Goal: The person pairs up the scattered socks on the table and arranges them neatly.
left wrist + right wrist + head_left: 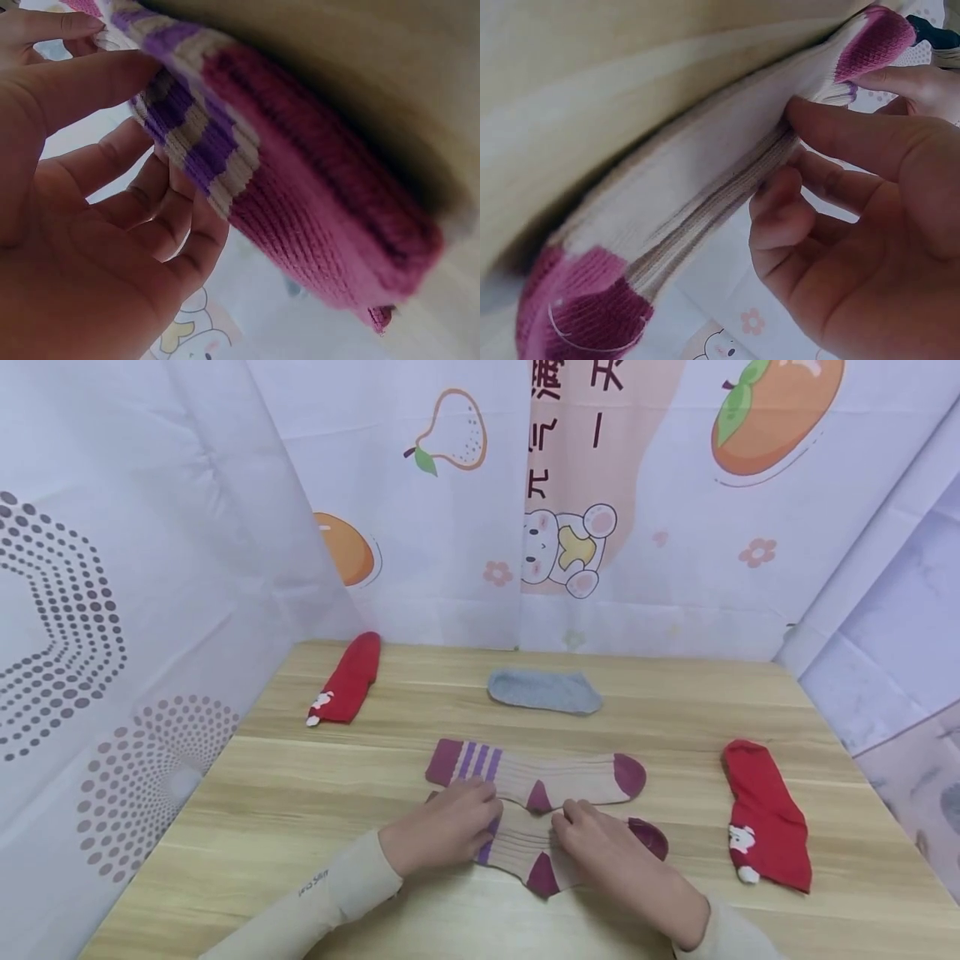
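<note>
Two cream socks with plum heels and toes and purple-striped cuffs lie side by side on the wooden table [360,793] in the head view. My left hand [446,827] pinches the nearer sock [513,843] by its striped cuff end. Further along the same sock, my right hand [611,852] pinches the foot part between thumb and fingers. Just beyond both hands is the other striped sock [570,777], laid flat with its toe to the right. In the left wrist view the plum cuff [315,232] extends past the left fingers. A loose white thread crosses the plum toe [592,300] in the right wrist view.
A grey ankle sock [545,691] lies toward the back of the table. One red sock [348,681] is at the back left; another red sock [768,814] lies at the right. Printed white curtains [450,552] hang behind and beside the table.
</note>
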The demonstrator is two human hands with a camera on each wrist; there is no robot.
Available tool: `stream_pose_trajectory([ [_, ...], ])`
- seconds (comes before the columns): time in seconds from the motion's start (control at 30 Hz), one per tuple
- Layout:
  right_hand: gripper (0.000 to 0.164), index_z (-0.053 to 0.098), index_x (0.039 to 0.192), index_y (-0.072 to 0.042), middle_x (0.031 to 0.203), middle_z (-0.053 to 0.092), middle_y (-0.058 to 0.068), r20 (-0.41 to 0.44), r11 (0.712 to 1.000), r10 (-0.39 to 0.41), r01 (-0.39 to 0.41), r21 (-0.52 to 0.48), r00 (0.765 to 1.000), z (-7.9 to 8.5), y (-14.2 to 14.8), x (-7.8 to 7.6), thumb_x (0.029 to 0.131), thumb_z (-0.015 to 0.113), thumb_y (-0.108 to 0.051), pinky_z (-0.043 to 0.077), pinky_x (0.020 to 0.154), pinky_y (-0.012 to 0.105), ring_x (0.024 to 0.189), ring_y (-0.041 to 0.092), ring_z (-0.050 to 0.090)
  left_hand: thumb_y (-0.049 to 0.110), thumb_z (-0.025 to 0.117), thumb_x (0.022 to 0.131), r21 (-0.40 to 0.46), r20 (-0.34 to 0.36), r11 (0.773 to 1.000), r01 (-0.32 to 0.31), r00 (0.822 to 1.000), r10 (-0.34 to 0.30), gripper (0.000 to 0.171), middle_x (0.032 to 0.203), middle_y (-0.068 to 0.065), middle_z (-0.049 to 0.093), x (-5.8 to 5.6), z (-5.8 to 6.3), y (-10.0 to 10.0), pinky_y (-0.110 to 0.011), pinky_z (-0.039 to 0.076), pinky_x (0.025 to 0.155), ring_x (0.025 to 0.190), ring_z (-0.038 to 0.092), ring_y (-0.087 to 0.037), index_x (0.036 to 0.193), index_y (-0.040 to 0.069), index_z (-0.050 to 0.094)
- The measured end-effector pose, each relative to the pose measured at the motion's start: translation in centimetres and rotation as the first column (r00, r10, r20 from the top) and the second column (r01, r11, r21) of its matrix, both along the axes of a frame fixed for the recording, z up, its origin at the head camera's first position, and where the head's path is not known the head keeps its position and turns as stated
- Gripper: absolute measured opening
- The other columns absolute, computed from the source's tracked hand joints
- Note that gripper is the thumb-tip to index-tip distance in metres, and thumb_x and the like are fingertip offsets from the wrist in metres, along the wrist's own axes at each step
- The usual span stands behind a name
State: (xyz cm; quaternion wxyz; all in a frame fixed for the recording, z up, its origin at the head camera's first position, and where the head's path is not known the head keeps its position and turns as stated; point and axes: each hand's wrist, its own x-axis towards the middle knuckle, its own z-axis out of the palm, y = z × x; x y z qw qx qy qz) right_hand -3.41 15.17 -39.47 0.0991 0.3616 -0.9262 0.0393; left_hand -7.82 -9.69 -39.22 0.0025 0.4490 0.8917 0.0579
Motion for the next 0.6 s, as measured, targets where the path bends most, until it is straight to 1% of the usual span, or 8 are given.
stream_pose_trajectory([
  [0.1,0.023,0.059,0.080,-0.005,0.073,0.048,0.002,0.004,1.000,-0.004,0.004,0.013,1.000,0.0,0.1,0.1,0.073,0.073,0.011,0.040,0.052,0.023,0.065,0.015,0.044,0.018,0.071,0.089,0.002,0.018,1.000,0.000,1.000,0.000,0.007,0.084,0.009,0.051,0.1,0.0,0.1,-0.025,0.043,0.072,0.078,0.046,-0.008,0.093,0.017,0.065],
  [0.23,0.023,0.059,0.080,-0.010,0.071,0.055,0.000,0.007,0.998,-0.011,0.010,0.062,1.000,0.3,0.4,0.1,0.071,0.075,0.004,0.038,0.060,0.027,0.068,0.015,0.041,0.013,0.070,0.089,0.036,0.072,0.999,0.000,0.997,-0.003,0.008,0.073,0.013,0.051,0.0,0.0,0.2,-0.024,0.039,0.066,0.067,0.045,-0.006,0.087,0.017,0.063],
  [0.33,0.024,0.058,0.081,-0.012,0.071,0.055,-0.002,-0.001,0.997,-0.013,0.013,0.073,1.000,0.8,0.9,0.1,0.070,0.075,0.001,0.038,0.065,0.031,0.069,0.015,0.041,0.009,0.067,0.091,0.078,0.120,0.997,0.016,0.993,-0.025,0.009,0.069,0.013,0.051,-0.2,0.2,0.2,-0.021,0.039,0.061,0.060,0.045,-0.004,0.087,0.016,0.062],
  [0.4,0.025,0.059,0.082,-0.012,0.071,0.054,-0.001,-0.011,0.999,-0.006,0.007,0.049,1.000,1.3,1.1,0.0,0.070,0.076,0.002,0.042,0.066,0.033,0.068,0.016,0.045,0.008,0.066,0.092,0.099,0.161,0.995,0.019,0.986,-0.034,0.008,0.070,0.013,0.054,-0.3,0.5,0.1,-0.016,0.040,0.058,0.060,0.046,-0.002,0.091,0.015,0.063],
  [0.5,0.024,0.061,0.085,-0.010,0.071,0.052,-0.001,0.020,1.000,-0.017,0.017,-0.008,1.000,2.3,1.4,-0.2,0.074,0.079,0.001,0.045,0.060,0.028,0.063,0.013,0.048,0.009,0.066,0.094,0.118,0.213,0.993,0.000,0.977,-0.026,0.007,0.075,0.012,0.059,-0.4,1.2,-0.3,-0.012,0.043,0.058,0.062,0.048,0.000,0.096,0.015,0.064],
  [0.6,0.022,0.061,0.087,-0.011,0.072,0.052,-0.002,0.072,0.997,-0.039,0.043,-0.064,0.997,3.5,1.7,-0.5,0.078,0.081,-0.006,0.041,0.050,0.021,0.057,0.008,0.045,0.012,0.066,0.095,0.138,0.250,0.990,-0.032,0.968,-0.003,0.008,0.077,0.012,0.062,-0.5,2.1,-0.8,-0.011,0.044,0.057,0.061,0.050,0.003,0.103,0.015,0.065],
])
